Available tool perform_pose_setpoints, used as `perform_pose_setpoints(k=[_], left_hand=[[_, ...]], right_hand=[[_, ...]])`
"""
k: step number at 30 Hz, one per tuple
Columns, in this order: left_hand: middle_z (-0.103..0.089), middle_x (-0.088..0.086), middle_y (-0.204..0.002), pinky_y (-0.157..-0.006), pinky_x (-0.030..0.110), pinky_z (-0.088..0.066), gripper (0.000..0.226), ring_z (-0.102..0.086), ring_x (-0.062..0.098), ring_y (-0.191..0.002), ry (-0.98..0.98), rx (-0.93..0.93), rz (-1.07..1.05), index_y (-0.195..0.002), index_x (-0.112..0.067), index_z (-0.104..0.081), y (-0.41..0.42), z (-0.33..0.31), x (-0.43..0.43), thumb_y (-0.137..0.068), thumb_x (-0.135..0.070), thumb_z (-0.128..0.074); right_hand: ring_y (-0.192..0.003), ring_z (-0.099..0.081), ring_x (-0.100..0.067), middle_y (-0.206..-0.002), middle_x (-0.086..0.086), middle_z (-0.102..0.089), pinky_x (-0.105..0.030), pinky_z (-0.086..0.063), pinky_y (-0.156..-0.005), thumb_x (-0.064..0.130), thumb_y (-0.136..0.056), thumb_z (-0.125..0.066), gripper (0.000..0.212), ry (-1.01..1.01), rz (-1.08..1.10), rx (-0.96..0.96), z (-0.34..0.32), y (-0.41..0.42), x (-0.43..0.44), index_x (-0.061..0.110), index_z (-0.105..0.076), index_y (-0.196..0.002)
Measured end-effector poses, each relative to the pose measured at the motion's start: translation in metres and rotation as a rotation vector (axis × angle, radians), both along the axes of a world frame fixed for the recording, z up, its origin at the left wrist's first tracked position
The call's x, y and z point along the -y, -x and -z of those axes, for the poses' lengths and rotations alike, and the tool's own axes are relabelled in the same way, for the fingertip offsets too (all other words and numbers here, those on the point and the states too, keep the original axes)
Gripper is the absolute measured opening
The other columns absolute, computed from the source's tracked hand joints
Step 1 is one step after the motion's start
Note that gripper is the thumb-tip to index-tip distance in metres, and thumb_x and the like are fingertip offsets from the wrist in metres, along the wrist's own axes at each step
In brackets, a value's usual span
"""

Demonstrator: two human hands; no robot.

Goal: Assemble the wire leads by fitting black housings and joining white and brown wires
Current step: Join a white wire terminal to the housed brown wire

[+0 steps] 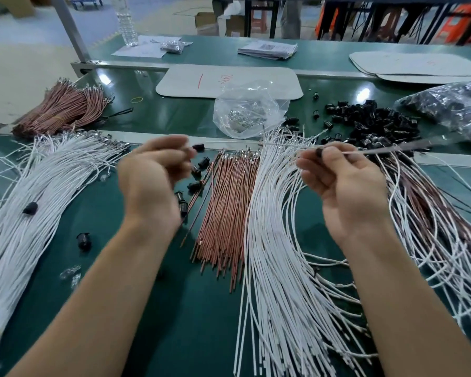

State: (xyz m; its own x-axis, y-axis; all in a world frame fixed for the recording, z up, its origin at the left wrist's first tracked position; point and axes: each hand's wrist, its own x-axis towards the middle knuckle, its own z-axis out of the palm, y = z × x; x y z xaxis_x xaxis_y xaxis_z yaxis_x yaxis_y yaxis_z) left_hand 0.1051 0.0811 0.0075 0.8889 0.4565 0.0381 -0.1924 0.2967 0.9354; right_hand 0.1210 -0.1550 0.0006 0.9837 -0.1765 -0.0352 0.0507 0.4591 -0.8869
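My left hand (154, 170) is raised over the green table, fingers curled, pinching a black housing (198, 147) at its fingertips; it is motion-blurred. A white wire (256, 144) runs from that housing toward the right. My right hand (337, 180) pinches another black housing (318, 152) with a white lead (378, 151) trailing blurred to the right. Below and between the hands lie a brown wire bundle (226, 202) and a fan of white wires (278, 240).
More white wires (33, 191) lie at left, tied brown bundles (63, 107) at far left, loose black housings (370, 118) at back right, a clear bag of terminals (245, 110) in the middle. Finished leads (433, 213) pile at right. A few housings (83, 240) lie scattered.
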Motion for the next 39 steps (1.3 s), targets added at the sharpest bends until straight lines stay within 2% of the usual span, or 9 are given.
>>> perform_pose_setpoints(k=[4,11,14,16,22,25,29,37,39], left_hand=[[-0.05,-0.004,-0.053,-0.044,0.022,-0.022,0.017,-0.046,0.011,-0.045,0.218,-0.089,-0.259,-0.06,-0.014,-0.052,-0.005,-0.003,-0.031,-0.051,-0.001,-0.043],[-0.063,-0.015,-0.049,-0.056,0.019,-0.043,0.034,-0.055,0.007,-0.048,-0.291,-0.189,-0.688,-0.063,-0.035,-0.076,-0.018,-0.001,-0.035,-0.063,-0.013,-0.05],[-0.06,-0.014,-0.051,-0.063,-0.004,-0.028,0.032,-0.058,0.008,-0.056,-0.512,-0.229,-0.787,-0.063,-0.04,-0.07,-0.019,0.003,-0.039,-0.066,-0.021,-0.045],[-0.061,-0.015,-0.055,-0.06,0.007,-0.032,0.033,-0.059,0.013,-0.062,-0.52,-0.258,-0.795,-0.066,-0.039,-0.07,-0.019,0.003,-0.041,-0.066,-0.02,-0.043],[-0.071,-0.011,-0.121,-0.103,0.032,-0.035,0.056,-0.057,0.023,-0.123,-0.996,-0.254,-0.844,-0.129,-0.03,-0.069,-0.014,0.006,-0.034,-0.078,-0.014,-0.053],[-0.069,0.002,-0.134,-0.105,0.035,-0.041,0.06,-0.058,0.027,-0.122,-1.19,0.135,-0.733,-0.132,-0.013,-0.068,-0.003,0.005,0.0,-0.074,-0.003,-0.058],[-0.074,0.005,-0.124,-0.105,0.03,-0.047,0.04,-0.066,0.018,-0.114,-1.357,0.495,-0.104,-0.131,-0.012,-0.07,0.01,0.02,0.046,-0.092,-0.02,-0.066],[-0.076,-0.027,-0.097,-0.078,0.018,-0.059,0.028,-0.074,-0.004,-0.084,-0.926,0.255,0.087,-0.109,-0.035,-0.078,0.0,0.033,0.041,-0.084,-0.022,-0.082],[-0.075,-0.03,-0.084,-0.074,0.012,-0.057,0.023,-0.074,-0.006,-0.079,-0.71,0.114,0.086,-0.089,-0.04,-0.08,-0.004,0.032,0.043,-0.08,-0.019,-0.085]], right_hand=[[-0.071,-0.076,-0.021,-0.078,-0.01,-0.077,-0.025,-0.06,-0.062,0.008,-0.106,-0.05,0.021,-0.201,0.076,-0.053,0.0,-0.003,0.009,0.01,-0.067,-0.093],[-0.062,-0.072,-0.017,-0.075,-0.011,-0.076,-0.021,-0.055,-0.055,0.012,-0.102,-0.059,0.019,-0.158,0.157,-0.144,0.007,-0.002,0.004,0.008,-0.073,-0.09],[-0.061,-0.071,-0.016,-0.076,-0.01,-0.076,-0.019,-0.054,-0.054,0.012,-0.102,-0.059,0.017,-0.164,0.189,-0.177,0.009,-0.005,0.008,0.008,-0.071,-0.09],[-0.061,-0.071,-0.016,-0.074,-0.009,-0.076,-0.019,-0.053,-0.054,0.012,-0.101,-0.059,0.017,-0.165,0.22,-0.186,0.01,-0.006,0.01,0.008,-0.071,-0.089],[-0.061,-0.073,-0.017,-0.068,-0.008,-0.074,-0.021,-0.056,-0.055,0.008,-0.102,-0.06,0.018,-0.17,0.237,-0.159,0.005,-0.003,0.006,0.005,-0.07,-0.086],[-0.061,-0.073,-0.021,-0.07,-0.011,-0.074,-0.025,-0.059,-0.058,0.006,-0.1,-0.063,0.016,-0.038,0.174,-0.095,0.005,0.004,-0.004,0.004,-0.07,-0.085],[-0.064,-0.073,-0.025,-0.073,-0.013,-0.074,-0.03,-0.061,-0.061,0.005,-0.096,-0.069,0.016,0.136,0.084,0.033,0.011,0.012,-0.027,0.006,-0.072,-0.08],[-0.078,-0.077,-0.025,-0.081,-0.005,-0.079,-0.034,-0.063,-0.071,0.01,-0.096,-0.071,0.012,0.431,-0.064,0.164,0.018,0.015,-0.043,0.016,-0.081,-0.092],[-0.068,-0.071,-0.012,-0.071,0.004,-0.074,-0.03,-0.058,-0.068,0.021,-0.096,-0.072,0.013,0.755,0.007,0.176,0.02,0.017,-0.047,0.022,-0.079,-0.085]])
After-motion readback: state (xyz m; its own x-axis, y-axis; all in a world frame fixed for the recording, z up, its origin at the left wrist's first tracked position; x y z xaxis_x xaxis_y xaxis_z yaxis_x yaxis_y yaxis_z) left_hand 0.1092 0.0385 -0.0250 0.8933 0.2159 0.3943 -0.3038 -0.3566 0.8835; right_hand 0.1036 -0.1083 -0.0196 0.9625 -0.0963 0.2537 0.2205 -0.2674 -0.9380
